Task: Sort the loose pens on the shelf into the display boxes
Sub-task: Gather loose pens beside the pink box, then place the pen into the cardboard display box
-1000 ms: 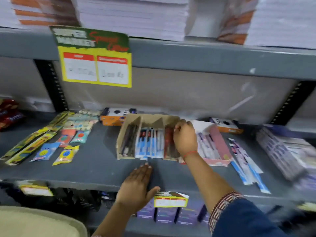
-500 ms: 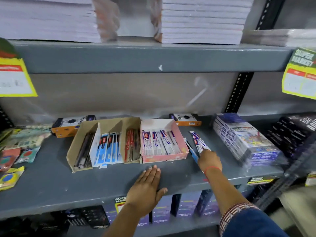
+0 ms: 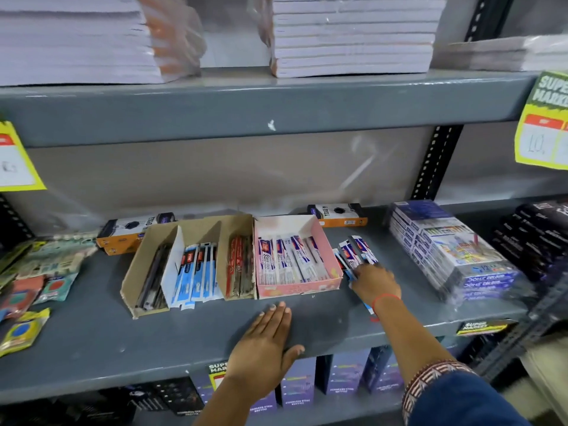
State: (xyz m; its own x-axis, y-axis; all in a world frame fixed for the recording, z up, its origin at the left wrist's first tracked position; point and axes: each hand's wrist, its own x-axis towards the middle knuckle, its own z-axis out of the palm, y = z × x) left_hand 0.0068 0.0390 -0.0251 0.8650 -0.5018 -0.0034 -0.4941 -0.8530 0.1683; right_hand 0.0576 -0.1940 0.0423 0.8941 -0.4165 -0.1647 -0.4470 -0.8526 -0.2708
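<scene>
A brown cardboard display box (image 3: 144, 265) on the grey shelf (image 3: 92, 339) has three compartments with dark pens, blue-packed pens and red pens. Touching its right side is a pink display box (image 3: 329, 256) holding white-and-purple packed pens. Just right of the pink box lie loose packed pens (image 3: 356, 250). My right hand (image 3: 373, 282) is closed around the near ends of these loose pens and lifts their far ends. My left hand (image 3: 264, 342) lies flat, palm down, on the shelf's front edge, holding nothing.
Orange-and-black boxes (image 3: 338, 214) stand behind the display boxes. A wrapped stack of blue boxes (image 3: 455, 250) sits to the right, dark packs (image 3: 541, 232) beyond it. Small packets (image 3: 40, 272) lie at the left. Paper stacks (image 3: 350, 35) fill the shelf above. Price tags hang at both sides.
My right hand left the brown box, reached right past the pink box and closed on the loose pens. The view swung right. My left hand stayed on the shelf edge.
</scene>
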